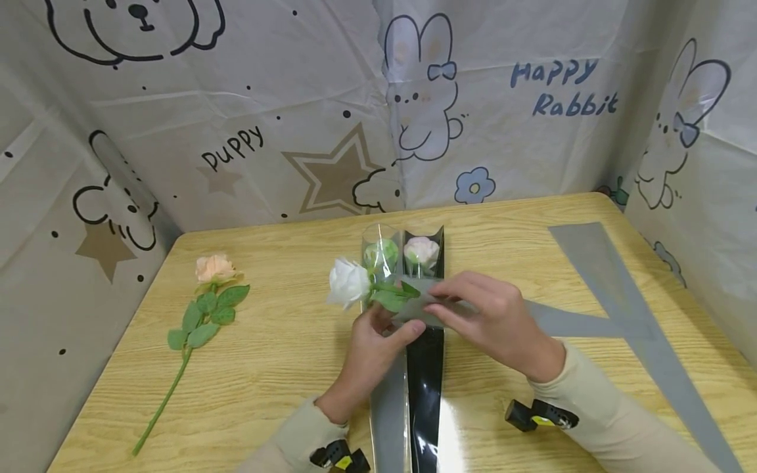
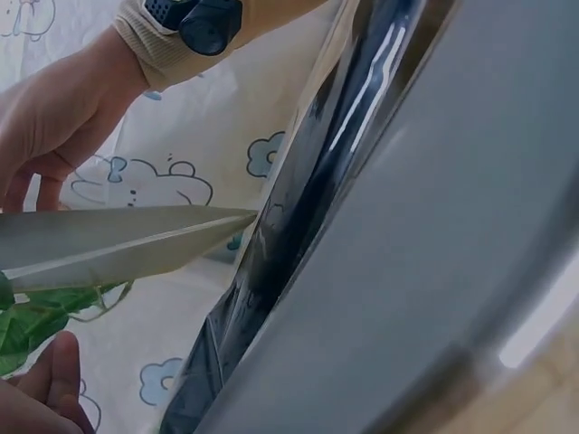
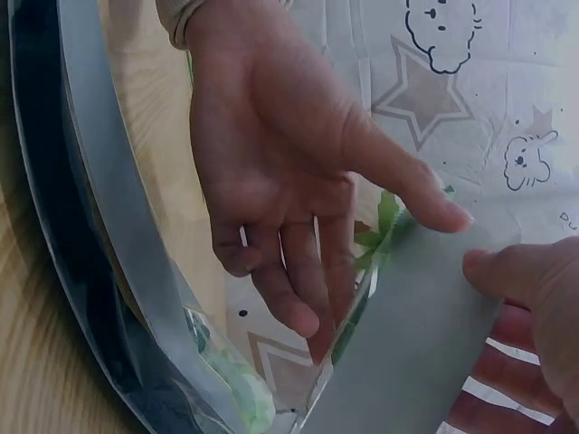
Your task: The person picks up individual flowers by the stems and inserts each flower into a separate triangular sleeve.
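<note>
A white rose (image 1: 349, 282) with green leaves (image 1: 395, 297) lies sideways, its stem running into a grey flower sleeve (image 1: 422, 305). From below, my left hand (image 1: 369, 348) holds the sleeve, thumb on its face and fingers partly hidden behind. My right hand (image 1: 487, 315) pinches the sleeve at its wide end, near the leaves. In the right wrist view, the left hand (image 3: 280, 154) and right hand (image 3: 534, 298) each have a thumb on the grey sleeve (image 3: 407, 334). The left wrist view shows the sleeve's pointed tail (image 2: 181, 237) between the hands.
Under the hands lie a grey sleeve (image 1: 387, 407) with a green flower (image 1: 383, 255) and a black sleeve (image 1: 424, 394) with a pale pink flower (image 1: 421, 251). A peach rose (image 1: 215, 269) lies on the left of the table. Flat grey sleeves (image 1: 629, 309) lie on the right.
</note>
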A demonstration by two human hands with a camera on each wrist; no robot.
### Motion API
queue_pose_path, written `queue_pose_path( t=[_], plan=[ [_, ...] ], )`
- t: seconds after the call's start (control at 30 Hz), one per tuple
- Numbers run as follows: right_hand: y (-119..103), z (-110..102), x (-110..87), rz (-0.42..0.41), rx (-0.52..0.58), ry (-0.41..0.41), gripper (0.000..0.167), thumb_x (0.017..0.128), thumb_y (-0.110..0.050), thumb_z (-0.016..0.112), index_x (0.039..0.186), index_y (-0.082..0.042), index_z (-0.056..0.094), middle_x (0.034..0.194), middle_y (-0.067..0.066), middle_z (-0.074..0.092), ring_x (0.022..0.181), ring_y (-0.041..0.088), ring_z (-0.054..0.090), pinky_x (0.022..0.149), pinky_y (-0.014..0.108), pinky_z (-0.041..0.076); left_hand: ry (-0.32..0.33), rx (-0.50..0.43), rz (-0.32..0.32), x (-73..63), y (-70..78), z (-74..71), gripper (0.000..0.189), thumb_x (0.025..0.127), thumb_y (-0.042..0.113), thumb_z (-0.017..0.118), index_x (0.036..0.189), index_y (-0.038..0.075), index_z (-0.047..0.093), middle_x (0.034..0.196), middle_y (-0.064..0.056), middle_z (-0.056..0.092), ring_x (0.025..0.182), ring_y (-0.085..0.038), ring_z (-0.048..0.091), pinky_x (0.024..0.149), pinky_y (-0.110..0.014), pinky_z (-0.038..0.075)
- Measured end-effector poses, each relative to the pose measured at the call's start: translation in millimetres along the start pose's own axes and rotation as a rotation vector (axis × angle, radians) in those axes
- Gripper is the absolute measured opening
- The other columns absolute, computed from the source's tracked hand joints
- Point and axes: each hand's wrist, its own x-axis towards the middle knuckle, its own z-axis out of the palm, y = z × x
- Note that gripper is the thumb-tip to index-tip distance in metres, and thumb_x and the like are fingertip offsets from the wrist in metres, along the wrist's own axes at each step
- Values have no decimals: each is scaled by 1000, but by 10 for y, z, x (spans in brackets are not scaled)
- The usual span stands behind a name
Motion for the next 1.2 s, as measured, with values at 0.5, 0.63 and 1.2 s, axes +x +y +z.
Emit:
queue_pose_path(
  t=[0.5, 0.63, 1.2],
  plan=[
    [88, -16, 0, -27, 19, 9, 42, 101, -45, 64, 98, -5, 77, 89, 5, 77, 74, 14, 68, 67, 19, 58, -86, 54, 131, -26, -39, -16, 61, 90, 21, 80, 143, 14, 51, 139, -7, 62, 125, -18, 62, 110, -32, 52],
    [138, -68, 10, 75, -19, 67, 30, 101, -35, 68, 101, -7, 77, 90, 4, 76, 73, 13, 61, 63, 21, 51, -150, 109, 146, -49, -23, -13, 58, 91, 21, 80, 139, 14, 49, 137, -7, 62, 120, -16, 61, 104, -29, 52],
    [172, -223, 21, 377, 129, -171, 13, 94, -7, 74, 99, -17, 80, 89, -5, 77, 73, 1, 61, 65, 18, 53, -261, 234, 88, -23, 5, -55, 53, 90, 29, 81, 135, 22, 54, 127, 4, 63, 116, -14, 60, 103, -34, 52]
  ],
)
